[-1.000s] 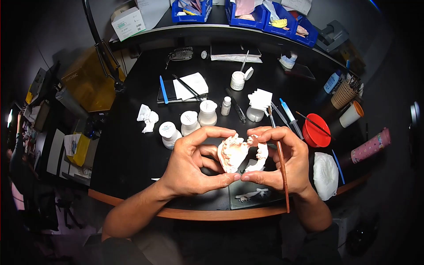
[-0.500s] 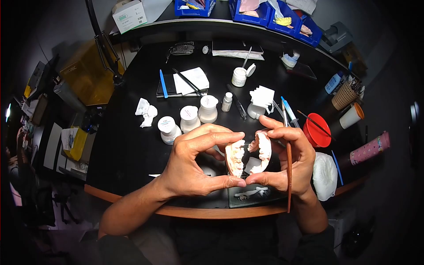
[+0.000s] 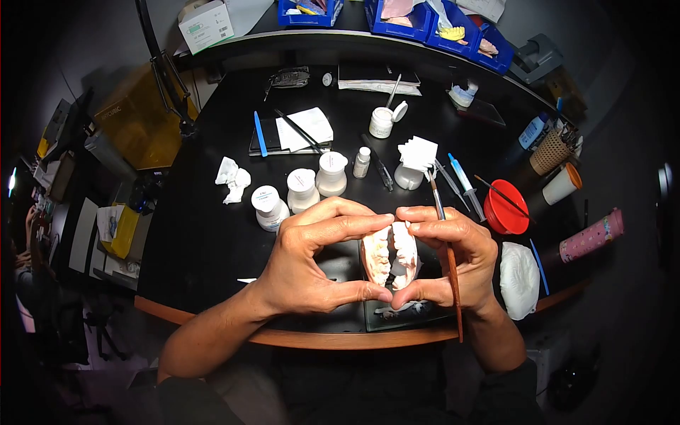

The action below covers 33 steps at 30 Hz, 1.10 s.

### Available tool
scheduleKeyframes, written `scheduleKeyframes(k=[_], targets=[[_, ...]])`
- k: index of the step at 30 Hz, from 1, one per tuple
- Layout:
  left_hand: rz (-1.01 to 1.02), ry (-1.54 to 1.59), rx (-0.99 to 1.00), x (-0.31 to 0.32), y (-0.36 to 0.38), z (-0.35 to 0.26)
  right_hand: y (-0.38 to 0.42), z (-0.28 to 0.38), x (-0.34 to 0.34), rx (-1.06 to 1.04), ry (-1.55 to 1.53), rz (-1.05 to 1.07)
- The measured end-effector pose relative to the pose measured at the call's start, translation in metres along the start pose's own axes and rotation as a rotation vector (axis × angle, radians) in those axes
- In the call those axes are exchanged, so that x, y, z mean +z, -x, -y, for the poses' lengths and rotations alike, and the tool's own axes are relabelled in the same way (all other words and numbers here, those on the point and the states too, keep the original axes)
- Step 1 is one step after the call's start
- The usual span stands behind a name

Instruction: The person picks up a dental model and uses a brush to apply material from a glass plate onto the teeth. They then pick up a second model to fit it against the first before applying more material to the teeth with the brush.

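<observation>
My left hand (image 3: 312,258) grips a dental cast (image 3: 375,256) between thumb and fingertips, its teeth facing right. Close beside it, my right hand (image 3: 457,262) pinches a second dental cast (image 3: 406,255) with the teeth facing left. A narrow dark gap shows between the two casts. Across the fingers of my right hand lies a thin brush (image 3: 453,283) with a reddish-brown handle, its tip pointing up and away. Under the hands, a glass slab (image 3: 379,320) with whitish smears on it lies at the table's front edge.
Several white jars (image 3: 269,209) stand beyond my left hand, with a small bottle (image 3: 362,163) near them. A red bowl (image 3: 504,205), a syringe (image 3: 464,184) and a white wad (image 3: 519,280) sit to the right. Blue bins (image 3: 400,25) line the back shelf.
My right hand has moved left and turned its cast, bringing it nearer the left one. Its fingers have drawn together, and the brush has tilted. My left hand has hardly moved.
</observation>
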<state>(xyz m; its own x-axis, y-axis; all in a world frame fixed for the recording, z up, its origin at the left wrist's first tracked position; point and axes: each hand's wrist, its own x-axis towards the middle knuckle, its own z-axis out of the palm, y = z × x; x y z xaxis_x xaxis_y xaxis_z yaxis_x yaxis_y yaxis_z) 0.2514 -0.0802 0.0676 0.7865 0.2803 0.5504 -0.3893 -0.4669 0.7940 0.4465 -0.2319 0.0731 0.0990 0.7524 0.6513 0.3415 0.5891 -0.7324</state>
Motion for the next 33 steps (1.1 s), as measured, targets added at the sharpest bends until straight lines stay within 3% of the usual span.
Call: scheduleKeyframes(k=[18, 33], targets=[[-0.018, 0.168, 0.005, 0.0034, 0.0009, 0.0061, -0.0059, 0.0053, 0.0023, -0.127, 0.152, 0.031], [-0.029, 0.211, 0.001, 0.0057, 0.0008, 0.0074, -0.0043, 0.0055, 0.0041, -0.084, 0.144, 0.015]])
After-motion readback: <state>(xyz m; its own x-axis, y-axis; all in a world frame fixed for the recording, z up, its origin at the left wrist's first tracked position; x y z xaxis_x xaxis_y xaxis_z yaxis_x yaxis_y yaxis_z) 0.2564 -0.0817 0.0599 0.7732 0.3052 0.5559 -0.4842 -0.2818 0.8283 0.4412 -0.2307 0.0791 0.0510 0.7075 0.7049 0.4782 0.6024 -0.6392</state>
